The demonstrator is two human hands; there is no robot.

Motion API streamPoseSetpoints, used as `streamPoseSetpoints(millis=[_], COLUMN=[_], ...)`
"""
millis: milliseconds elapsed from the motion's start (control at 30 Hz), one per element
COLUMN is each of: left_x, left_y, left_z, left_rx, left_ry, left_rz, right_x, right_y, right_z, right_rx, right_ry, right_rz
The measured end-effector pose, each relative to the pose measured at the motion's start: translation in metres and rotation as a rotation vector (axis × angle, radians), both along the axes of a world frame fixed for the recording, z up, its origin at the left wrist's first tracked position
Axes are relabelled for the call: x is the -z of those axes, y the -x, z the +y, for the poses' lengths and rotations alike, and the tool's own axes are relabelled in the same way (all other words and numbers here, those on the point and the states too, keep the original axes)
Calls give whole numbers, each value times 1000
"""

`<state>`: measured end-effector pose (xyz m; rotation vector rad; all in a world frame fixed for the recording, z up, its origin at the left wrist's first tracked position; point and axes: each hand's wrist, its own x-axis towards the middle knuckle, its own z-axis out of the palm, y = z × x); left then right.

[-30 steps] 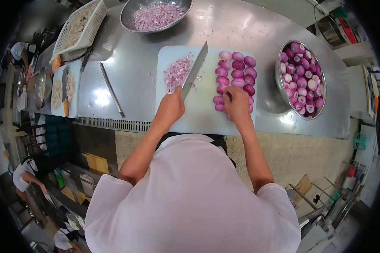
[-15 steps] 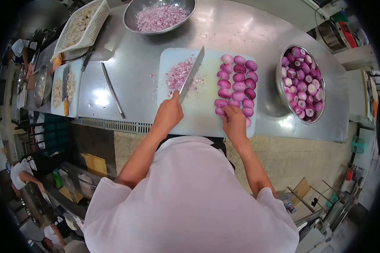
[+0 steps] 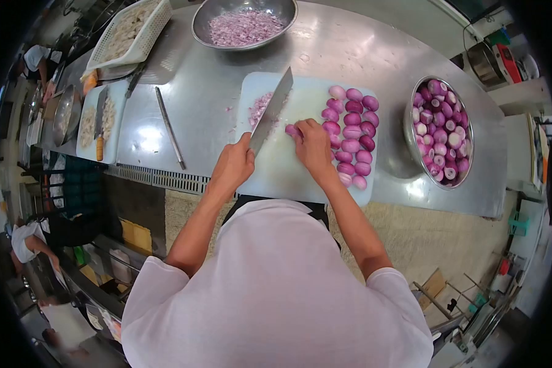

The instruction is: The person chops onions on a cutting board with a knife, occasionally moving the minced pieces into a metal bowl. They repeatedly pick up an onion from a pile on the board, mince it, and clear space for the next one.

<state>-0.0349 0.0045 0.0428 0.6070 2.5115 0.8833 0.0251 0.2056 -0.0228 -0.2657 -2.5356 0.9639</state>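
Observation:
In the head view, my left hand [image 3: 233,164] is wrapped round the handle of a broad kitchen knife [image 3: 272,114], whose blade points away from me. My right hand [image 3: 314,149] pinches a purple onion half [image 3: 292,130] just right of the blade, over the white cutting board [image 3: 282,181]. Finely chopped onion [image 3: 259,108] lies left of the blade, partly hidden by it. Rows of peeled onion halves [image 3: 352,132] line the board's right side.
A metal bowl of whole peeled onions [image 3: 438,132] stands at right, and a bowl of chopped onion [image 3: 245,27] at the back. Leftward are a metal rod [image 3: 170,127], another board with a knife [image 3: 100,126], and a white basket [image 3: 132,37]. Other people work at far left.
My right hand has moved left from the rows with an onion half, bringing it beside the blade. The knife stays in my left hand. The view has shifted slightly.

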Motion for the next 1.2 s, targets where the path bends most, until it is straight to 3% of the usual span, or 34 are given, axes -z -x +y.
streamPoseSetpoints(millis=[67,167,300,667,700,800,900,1100,1200], left_x=[-5,31,-3,32,39,-8,13,-5,15], left_y=[-7,-9,-12,-9,-7,-13,-19,-18,-17], left_z=[-1,12,7,14,18,14,17,15,27], left_rx=[39,113,39,71,67,16,70,55,108], left_ry=[-53,-11,-12,16,15,7,-30,-20,36], left_rz=[101,179,11,39,-21,-84,88,57,75], right_x=[-1,-7,-11,-9,-7,-5,-3,-4,-3], right_y=[11,20,26,23,23,22,24,18,17], right_z=[0,0,2,1,1,5,4,4,3], right_rx=[-39,-86,-136,-161,-162,-145,-135,-126,-117], right_ry=[1,-82,-171,-182,-183,-182,-157,-126,-107], right_rz=[-9,-65,-180,-241,-198,-144,-132,-99,-94])
